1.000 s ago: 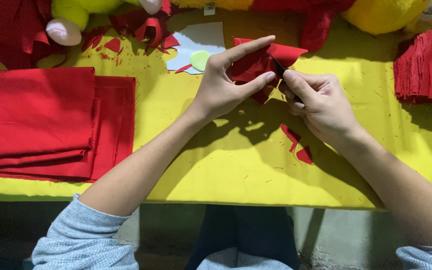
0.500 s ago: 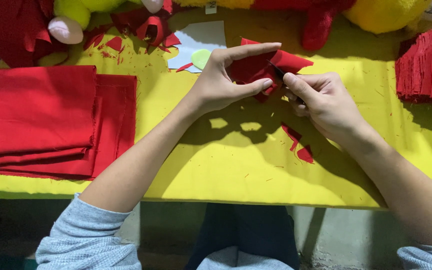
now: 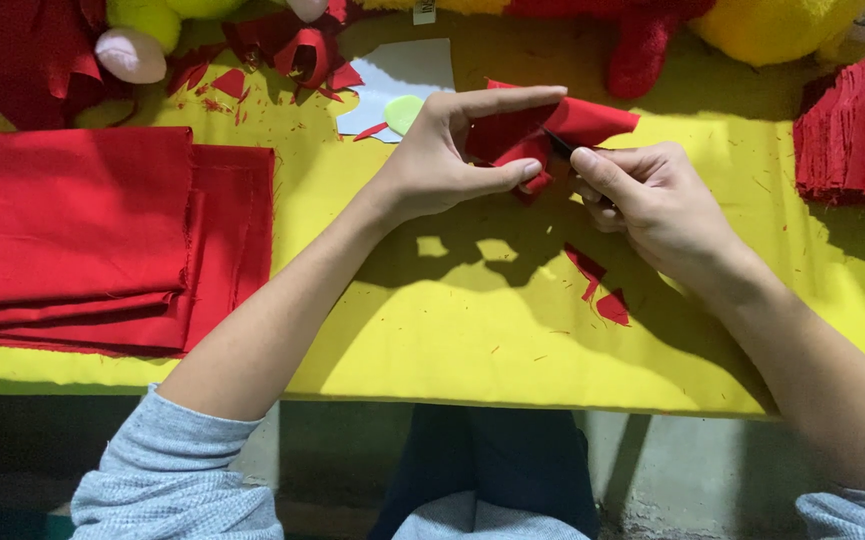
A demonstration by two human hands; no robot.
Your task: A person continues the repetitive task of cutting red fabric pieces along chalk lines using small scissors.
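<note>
My left hand [image 3: 452, 160] pinches a small piece of red cloth [image 3: 542, 135] between thumb and forefinger, holding it just above the yellow table [image 3: 432, 330]. My right hand [image 3: 652, 205] is closed around a dark tool, likely scissors, whose tip meets the cloth; most of the tool is hidden in the fist. Red cloth scraps [image 3: 597, 290] lie on the table below my right hand.
A folded stack of red fabric [image 3: 82, 235] lies at the left. A pile of cut red pieces [image 3: 857, 130] sits at the far right. A white card with a pale green disc [image 3: 402, 110] lies behind my left hand. Red cuttings and yellow-and-red plush toys [image 3: 752, 25] line the back edge.
The red cloth has turned a little in my left hand, and my right hand has shifted slightly along its edge. Nothing else moved.
</note>
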